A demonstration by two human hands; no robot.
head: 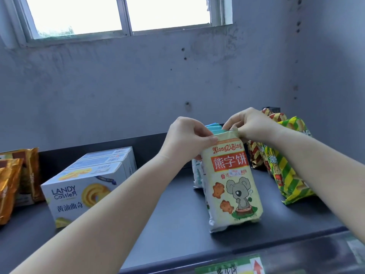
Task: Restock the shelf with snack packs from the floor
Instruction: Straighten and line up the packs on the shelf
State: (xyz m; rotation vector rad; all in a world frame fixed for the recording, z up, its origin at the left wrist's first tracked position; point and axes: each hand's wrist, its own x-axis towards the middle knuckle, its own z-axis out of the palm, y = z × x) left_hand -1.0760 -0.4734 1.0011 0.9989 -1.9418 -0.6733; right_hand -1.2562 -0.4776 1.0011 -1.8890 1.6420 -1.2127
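A cream snack pack [233, 184] with a grey koala and red label stands upright on the dark shelf [167, 218], at the front of a row of similar packs with blue and white tops [214, 129]. My left hand [187, 139] pinches the top left corner of the front pack. My right hand [248, 123] pinches its top right corner. Both forearms reach in from below.
White Landy Castle cookie boxes [87, 184] lie left of the row. Golden-brown bags [11, 184] stand at the far left. Green-yellow striped packs [286, 165] and red-striped ones [274, 117] lean at the right. A price strip [237, 267] runs along the shelf's front edge. The wall and a window are behind.
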